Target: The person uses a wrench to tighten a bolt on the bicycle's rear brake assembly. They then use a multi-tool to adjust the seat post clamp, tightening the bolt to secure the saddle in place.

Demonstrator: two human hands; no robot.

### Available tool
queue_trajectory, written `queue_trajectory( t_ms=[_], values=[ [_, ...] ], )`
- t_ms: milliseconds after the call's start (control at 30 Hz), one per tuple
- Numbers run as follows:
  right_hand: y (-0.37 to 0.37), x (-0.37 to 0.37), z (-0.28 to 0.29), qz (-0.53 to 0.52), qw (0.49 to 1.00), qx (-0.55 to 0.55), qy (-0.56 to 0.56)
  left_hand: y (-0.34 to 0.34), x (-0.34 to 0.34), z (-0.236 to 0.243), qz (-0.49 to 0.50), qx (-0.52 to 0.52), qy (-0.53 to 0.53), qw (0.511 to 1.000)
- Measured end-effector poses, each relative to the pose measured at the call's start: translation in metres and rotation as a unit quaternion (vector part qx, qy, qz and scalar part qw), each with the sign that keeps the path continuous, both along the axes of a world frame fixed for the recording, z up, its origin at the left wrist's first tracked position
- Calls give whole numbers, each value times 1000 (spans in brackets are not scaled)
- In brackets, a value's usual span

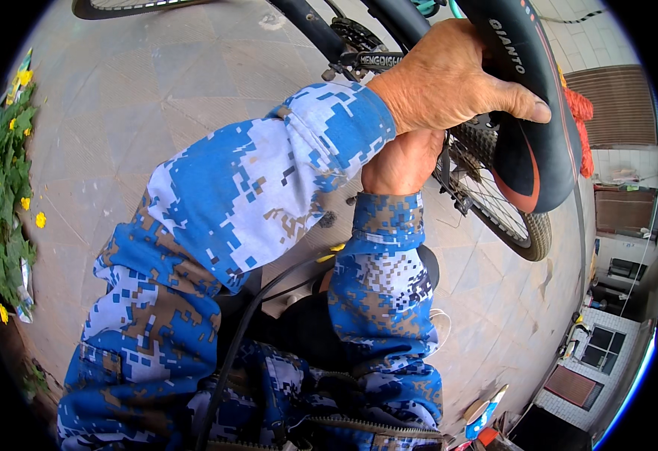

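Note:
A black bicycle saddle [548, 154] with orange-red trim is tilted at the upper right. My left hand [449, 79] is closed on its side, thumb laid across the cover and fingertips out of sight. Just beneath it, my right hand [400, 164] reaches up under the saddle with the inside of its wrist showing. The left hand and the saddle hide its fingers, so what it touches cannot be seen. Both arms wear blue, white and brown pixel-camouflage sleeves. Below the saddle, the rear wheel [537, 239] has a knobby tyre. A dark frame tube [306, 24] and crank [370, 60] lie beyond my left wrist.
Another tyre [130, 10] shows at the top left above grey paving [141, 98]. Leafy plants [4, 177] with yellow flowers line the left side. A red bundle [583, 128] shows behind the saddle. Brick walls with windows [605, 349] stand at the right. A black cable [242, 331] crosses near my lap.

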State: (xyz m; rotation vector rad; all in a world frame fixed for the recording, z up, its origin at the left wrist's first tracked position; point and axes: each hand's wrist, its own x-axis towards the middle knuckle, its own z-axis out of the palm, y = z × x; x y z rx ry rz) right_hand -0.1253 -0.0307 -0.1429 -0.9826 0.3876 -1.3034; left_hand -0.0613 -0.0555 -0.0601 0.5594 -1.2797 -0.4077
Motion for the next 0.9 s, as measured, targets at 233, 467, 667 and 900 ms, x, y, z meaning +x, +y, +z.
queue_trajectory(
  t_ms=[233,467,667,900],
  values=[
    [-9,-6,-11,-10,999,-41,27,5,8,5,0,2,-39,999],
    [-5,-22,-30,-95,979,-44,173,3,7,-3,-9,11,-38,999],
    [-15,-49,-24,-122,967,-104,197,33,17,19,-210,53,16,976],
    [-23,-65,-17,-132,957,-118,230,23,12,9,-202,37,13,979]
  ],
)
